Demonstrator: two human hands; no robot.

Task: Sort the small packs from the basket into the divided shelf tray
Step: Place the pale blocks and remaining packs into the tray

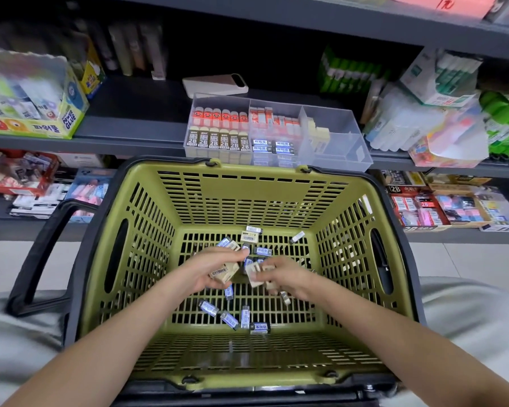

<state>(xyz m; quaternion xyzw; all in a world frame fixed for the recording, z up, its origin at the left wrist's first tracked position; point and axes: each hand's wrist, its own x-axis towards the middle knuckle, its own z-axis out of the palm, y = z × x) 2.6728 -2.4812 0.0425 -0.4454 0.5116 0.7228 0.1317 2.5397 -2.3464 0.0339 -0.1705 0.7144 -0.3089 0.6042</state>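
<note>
**Hands full of small packs over a green basket**

A person's two hands meet low inside a green slatted basket point(147, 186) with a black rim, set in front of a shop shelf point(130, 127). The left hand point(210, 267) curls round a barcoded cream pack point(224, 273). The right hand point(282, 274) pinches a bunch of cream packs point(254, 271), and the two hands are just beside each other. Loose packs point(229, 318) lie scattered on the basket floor beyond and beneath the hands, most of them blue and white, a few cream. On the shelf just behind the basket stands the clear divided tray point(344, 142). Its left section holds a back row of red packs point(218, 116) and a front row of brown packs marked 2B point(218, 141). The middle section holds red-and-white packs point(276, 121) behind blue-labelled packs point(272, 146). The right section holds a few pale packs point(318, 133) against its left wall. A white flat device point(215, 83) lies behind the tray.
</note>
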